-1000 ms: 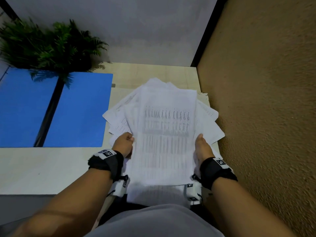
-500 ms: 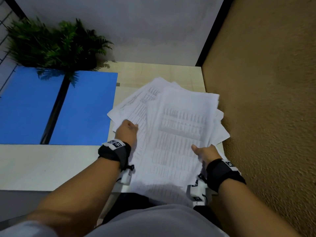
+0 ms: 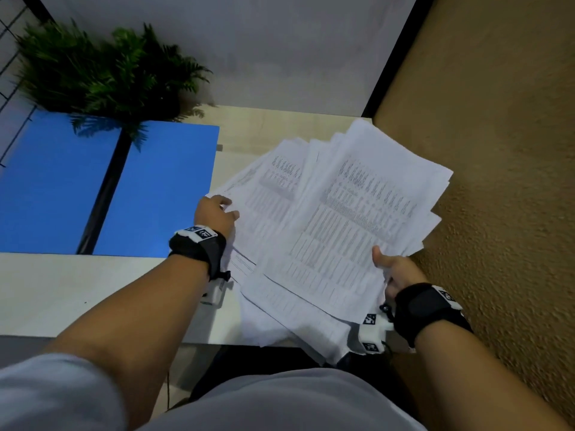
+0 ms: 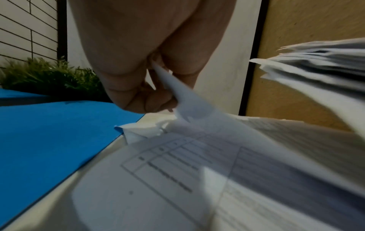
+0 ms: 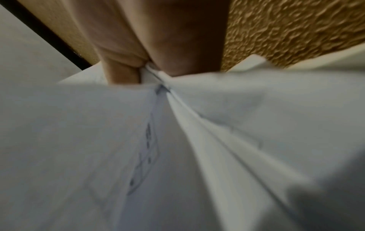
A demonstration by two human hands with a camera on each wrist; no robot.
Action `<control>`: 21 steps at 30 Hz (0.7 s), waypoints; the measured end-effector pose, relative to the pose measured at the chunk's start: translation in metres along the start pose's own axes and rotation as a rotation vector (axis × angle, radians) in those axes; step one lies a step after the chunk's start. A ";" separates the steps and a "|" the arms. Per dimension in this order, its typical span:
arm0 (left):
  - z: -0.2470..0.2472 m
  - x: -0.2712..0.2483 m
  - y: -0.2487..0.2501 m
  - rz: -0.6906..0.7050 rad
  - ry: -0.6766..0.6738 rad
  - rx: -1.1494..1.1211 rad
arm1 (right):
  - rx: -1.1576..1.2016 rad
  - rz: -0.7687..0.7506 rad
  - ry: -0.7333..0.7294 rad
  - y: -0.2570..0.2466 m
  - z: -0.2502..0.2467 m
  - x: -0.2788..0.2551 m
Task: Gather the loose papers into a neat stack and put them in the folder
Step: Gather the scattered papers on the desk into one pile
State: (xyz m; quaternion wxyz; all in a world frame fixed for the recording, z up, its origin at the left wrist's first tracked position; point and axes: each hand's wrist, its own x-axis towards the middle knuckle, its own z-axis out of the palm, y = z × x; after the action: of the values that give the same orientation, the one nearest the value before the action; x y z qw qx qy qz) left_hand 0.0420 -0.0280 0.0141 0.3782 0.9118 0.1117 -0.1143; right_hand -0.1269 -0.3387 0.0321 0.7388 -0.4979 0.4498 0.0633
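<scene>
A fanned pile of white printed papers point(image 3: 339, 225) lies at the right end of the pale table point(image 3: 62, 293), partly lifted and tilted to the right. My right hand point(image 3: 392, 269) grips the pile's near right edge, thumb on top; in the right wrist view the papers point(image 5: 177, 140) bunch between thumb and fingers. My left hand point(image 3: 214, 213) pinches the corner of a lower sheet at the pile's left edge; the left wrist view shows the sheet point(image 4: 173, 87) held between curled fingers point(image 4: 150, 100). An open blue folder point(image 3: 93, 188) lies flat to the left.
A green fern-like plant point(image 3: 102, 73) stands behind the folder at the back left. A rough tan wall point(image 3: 497, 150) runs close along the table's right side. A grey partition point(image 3: 264, 48) closes the back. The table's near edge is by my body.
The pile has swung to the right and fanned out. My right hand moved down to its near right edge; my left hand moved up and left onto a lower sheet's corner.
</scene>
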 end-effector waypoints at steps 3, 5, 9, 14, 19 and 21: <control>-0.005 -0.019 0.001 -0.038 -0.050 -0.055 | 0.072 0.036 -0.084 -0.011 0.023 -0.003; -0.006 -0.036 -0.001 -0.043 -0.121 -0.142 | -0.081 0.025 -0.010 -0.008 0.037 0.013; -0.008 -0.059 -0.014 -0.059 -0.480 -0.005 | -0.274 -0.069 0.137 0.014 0.054 0.048; -0.008 -0.060 -0.009 -0.125 -0.485 0.092 | -0.310 -0.129 0.086 0.016 0.079 0.016; 0.000 -0.076 0.006 -0.218 -0.461 -0.336 | -0.258 -0.218 -0.056 0.023 0.080 0.011; 0.007 -0.078 0.002 -0.193 -0.373 -0.430 | -0.243 -0.225 -0.170 0.022 0.082 0.009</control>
State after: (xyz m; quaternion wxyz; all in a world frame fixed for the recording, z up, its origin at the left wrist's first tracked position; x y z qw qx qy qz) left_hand -0.0324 -0.0433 0.0332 0.5641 0.7591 0.1481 -0.2892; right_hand -0.0842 -0.2665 0.0189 0.7109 -0.6235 0.3162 0.0759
